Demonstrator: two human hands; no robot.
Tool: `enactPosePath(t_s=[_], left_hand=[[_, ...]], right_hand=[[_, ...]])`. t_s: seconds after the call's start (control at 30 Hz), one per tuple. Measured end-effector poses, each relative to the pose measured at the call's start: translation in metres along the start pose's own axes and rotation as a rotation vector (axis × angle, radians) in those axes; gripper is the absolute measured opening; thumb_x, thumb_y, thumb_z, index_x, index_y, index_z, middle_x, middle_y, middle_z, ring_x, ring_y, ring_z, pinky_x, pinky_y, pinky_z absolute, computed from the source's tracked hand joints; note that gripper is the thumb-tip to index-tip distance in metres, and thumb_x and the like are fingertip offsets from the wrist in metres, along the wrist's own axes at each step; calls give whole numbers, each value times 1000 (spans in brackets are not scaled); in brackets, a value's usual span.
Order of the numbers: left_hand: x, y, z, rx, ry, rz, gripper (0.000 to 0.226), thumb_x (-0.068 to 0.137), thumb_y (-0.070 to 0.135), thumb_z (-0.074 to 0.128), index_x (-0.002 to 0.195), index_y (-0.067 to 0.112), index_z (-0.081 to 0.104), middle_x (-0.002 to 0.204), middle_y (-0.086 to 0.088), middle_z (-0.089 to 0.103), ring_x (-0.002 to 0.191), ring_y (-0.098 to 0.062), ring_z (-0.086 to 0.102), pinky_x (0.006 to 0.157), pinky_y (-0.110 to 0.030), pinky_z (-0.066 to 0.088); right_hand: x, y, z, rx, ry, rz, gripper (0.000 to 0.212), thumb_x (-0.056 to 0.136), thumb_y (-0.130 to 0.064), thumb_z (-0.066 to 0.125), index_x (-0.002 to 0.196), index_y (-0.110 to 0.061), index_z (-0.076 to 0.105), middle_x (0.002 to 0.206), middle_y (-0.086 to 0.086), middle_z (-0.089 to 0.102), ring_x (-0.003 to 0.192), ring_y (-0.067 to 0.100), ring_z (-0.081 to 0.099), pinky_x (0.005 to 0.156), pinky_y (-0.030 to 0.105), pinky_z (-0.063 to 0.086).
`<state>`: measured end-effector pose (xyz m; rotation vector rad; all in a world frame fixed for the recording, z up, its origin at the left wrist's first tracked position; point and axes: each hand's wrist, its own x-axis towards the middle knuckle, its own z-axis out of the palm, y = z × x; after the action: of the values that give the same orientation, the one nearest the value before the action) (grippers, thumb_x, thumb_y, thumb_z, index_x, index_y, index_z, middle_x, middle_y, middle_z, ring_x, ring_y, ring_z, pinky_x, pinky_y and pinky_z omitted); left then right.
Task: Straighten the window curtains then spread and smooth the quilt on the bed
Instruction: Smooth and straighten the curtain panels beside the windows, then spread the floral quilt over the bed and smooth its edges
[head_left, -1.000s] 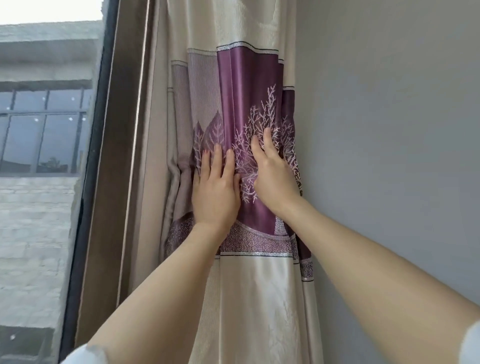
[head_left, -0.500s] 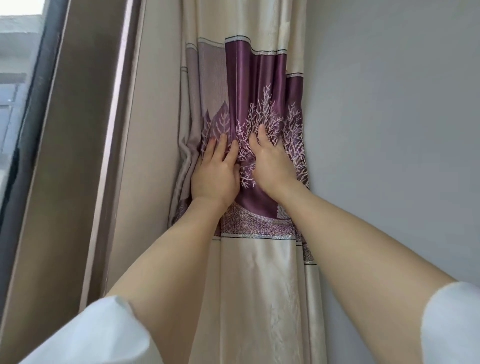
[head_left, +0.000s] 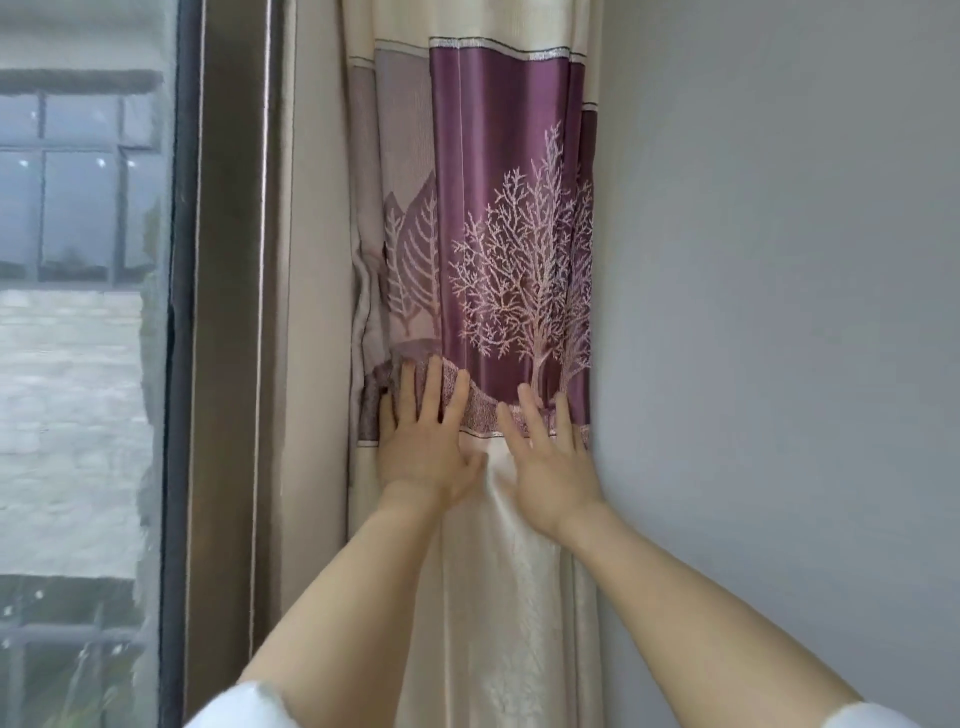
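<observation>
A cream curtain (head_left: 498, 208) with a purple band and a pale tree pattern hangs gathered in the corner between window and wall. My left hand (head_left: 423, 441) lies flat on its left folds, fingers straight and spread, at the lower edge of the purple band. My right hand (head_left: 548, 462) presses flat beside it with straight fingers, close to the wall. Both palms rest where the purple band meets the cream cloth. Neither the bed nor the quilt is in view.
A dark brown window frame (head_left: 228, 364) runs down the left, with glass (head_left: 72, 364) beyond it showing a building outside. A plain grey wall (head_left: 779, 338) fills the right side.
Both hands have slid down the curtain from the tree pattern to the bottom edge of the purple band, fingers still flat. The view has swung left, showing more window.
</observation>
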<state>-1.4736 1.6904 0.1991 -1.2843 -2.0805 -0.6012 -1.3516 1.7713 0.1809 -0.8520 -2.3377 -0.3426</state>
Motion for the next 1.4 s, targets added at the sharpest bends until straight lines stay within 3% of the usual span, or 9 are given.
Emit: enactPosePath(t_s=[0.13,0.37,0.53,0.67,0.77,0.9,1.17,1.4], left_hand=[[-36,4,2,118,-134,-27,89,88,55,42,142,33,-26,151,-2,-33,139,-33,-28,116,-48,0],[-64,22,-51,51,-225,-29,75,89,46,46,147,34,0,158,-1,-14,144,-33,-13,110,-52,22],[-104,40,-96,93,-176,-28,57,90,42,45,142,28,26,154,-9,10,138,-36,13,97,-46,37],[-153,63,-128,101,21,-30,37,89,34,48,122,18,53,133,-14,33,118,-33,35,85,-42,43],[-197,88,-152,43,41,-104,29,89,25,48,114,12,56,122,-13,40,109,-32,40,80,-40,42],[-259,127,-193,-74,73,-106,27,89,23,45,107,9,58,120,-15,44,108,-35,42,81,-44,43],[-355,302,-274,-442,54,255,39,89,24,45,126,12,50,126,-11,49,115,-33,44,89,-42,38],[-439,505,-329,-774,-172,613,45,92,28,44,136,15,41,135,-10,44,122,-31,41,96,-44,41]], right_hand=[[-31,-1,-2,-81,-126,9,83,84,-7,40,145,-33,-10,152,-3,-30,139,35,-26,115,48,-1],[-64,1,-60,0,-336,20,80,79,-4,35,146,-38,6,154,-14,-23,143,24,-17,115,45,16],[-105,-3,-106,103,-336,-50,67,84,-3,33,145,-28,21,158,-6,-1,145,25,2,117,42,17],[-158,-6,-148,159,-250,-123,58,83,-3,33,138,-22,40,152,-4,29,142,24,16,116,37,21],[-210,-4,-183,200,-234,-93,56,83,-3,33,134,-22,46,143,3,45,137,23,29,110,39,32],[-291,13,-239,151,-211,-12,52,87,-6,32,135,-23,45,143,10,44,135,24,34,108,40,34],[-478,91,-373,-44,-116,192,47,89,-9,34,133,-19,47,136,9,51,129,24,40,101,36,36],[-657,178,-497,-263,-100,527,45,88,-11,37,131,-19,49,133,9,56,125,26,44,103,43,37]])
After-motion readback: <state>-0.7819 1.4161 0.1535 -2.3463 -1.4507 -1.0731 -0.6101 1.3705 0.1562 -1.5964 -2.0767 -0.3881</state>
